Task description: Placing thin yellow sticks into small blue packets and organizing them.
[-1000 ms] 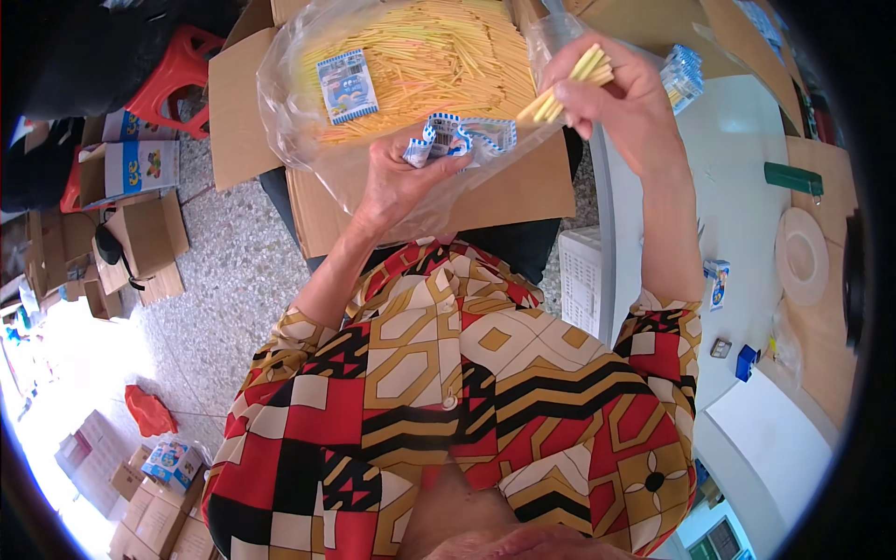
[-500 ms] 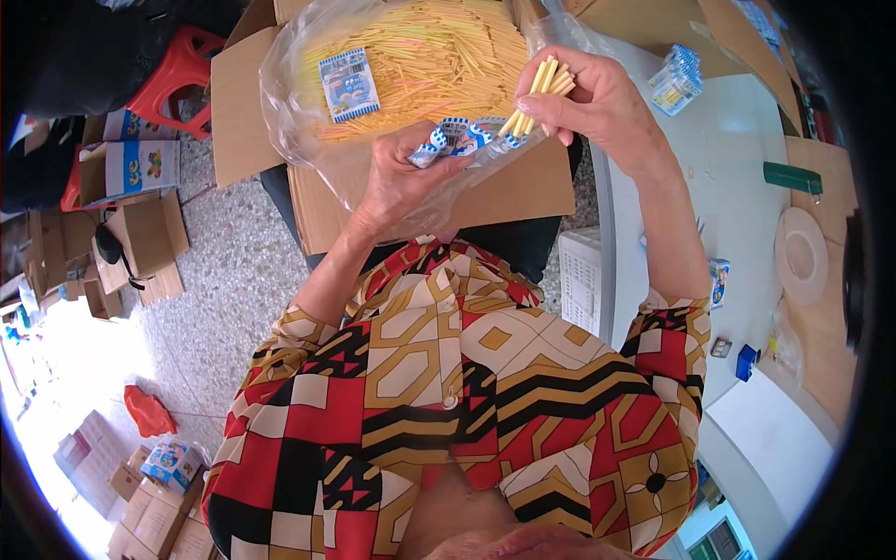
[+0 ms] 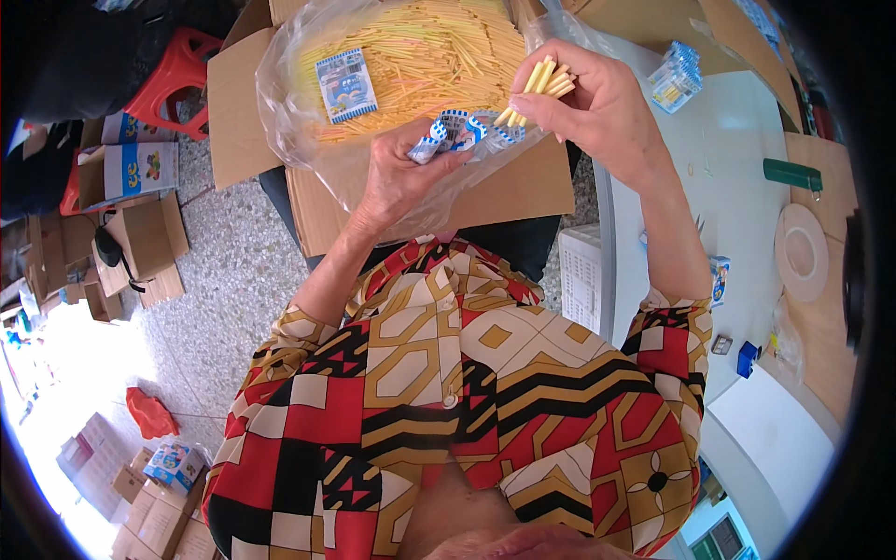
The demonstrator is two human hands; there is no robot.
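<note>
My left hand [image 3: 399,173] is closed on a blue-and-white packet [image 3: 457,133], its checkered edges curled over near my thumb. Between the thumb and fingers of my right hand [image 3: 597,107] is a bunch of thin pale-yellow sticks [image 3: 539,91], just right of the packet. Their lower ends point down and left toward it. Below both hands, a cardboard box [image 3: 523,182] lined with clear plastic [image 3: 280,89] holds a heap of loose yellow and pinkish sticks [image 3: 439,47]. A flat blue-and-white packet [image 3: 345,86] lies on the heap at the left.
On the white table [image 3: 672,215] at right lie filled packets [image 3: 676,78], a green tool [image 3: 791,176], a pale ring [image 3: 801,252] and a small blue item [image 3: 748,358]. A red stool [image 3: 173,84] and cardboard boxes [image 3: 145,238] stand on the floor at left.
My right hand has shifted slightly left with the sticks, which now tilt more sideways. The packet in my left hand bulges a little more; the left hand has barely moved.
</note>
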